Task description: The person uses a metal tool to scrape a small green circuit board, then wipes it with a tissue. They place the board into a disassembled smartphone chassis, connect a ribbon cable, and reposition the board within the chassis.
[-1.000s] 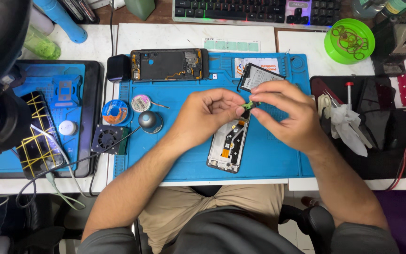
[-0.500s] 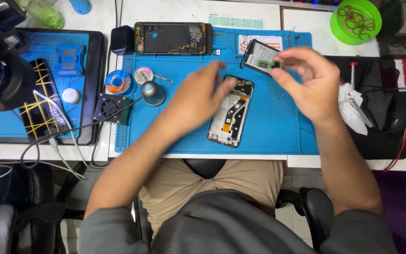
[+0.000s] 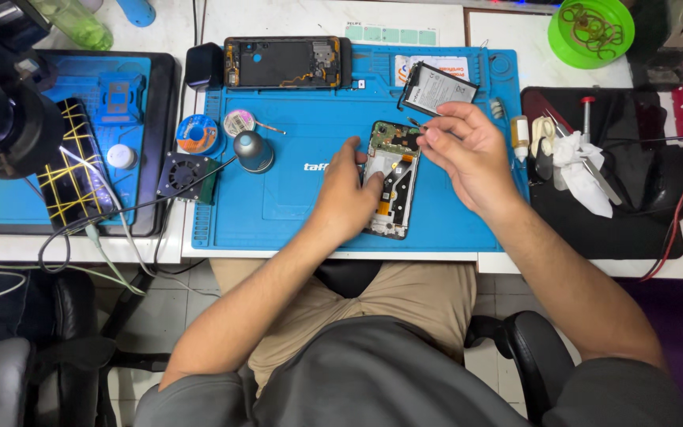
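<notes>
An opened phone (image 3: pixel 395 170), back cover off with its inner boards showing, lies on the blue work mat (image 3: pixel 294 202). My left hand (image 3: pixel 349 198) rests on its left edge and holds it down. My right hand (image 3: pixel 464 150) hovers over the phone's top end, pinching thin metal tweezers (image 3: pixel 415 123) whose tip points at the upper board. A flat grey battery (image 3: pixel 436 87) lies on the mat just above my right hand.
A second opened phone frame (image 3: pixel 286 62) lies at the mat's top. Solder spools (image 3: pixel 198 132), a small fan (image 3: pixel 183 175) and a round metal weight (image 3: pixel 253 150) sit at left. A microscope (image 3: pixel 5 119) stands far left. A green bowl (image 3: pixel 590 32) and black tool tray (image 3: pixel 634 190) sit right.
My right hand has come down from the battery to the phone's top end with the tweezers. My left hand has settled onto the phone's left edge.
</notes>
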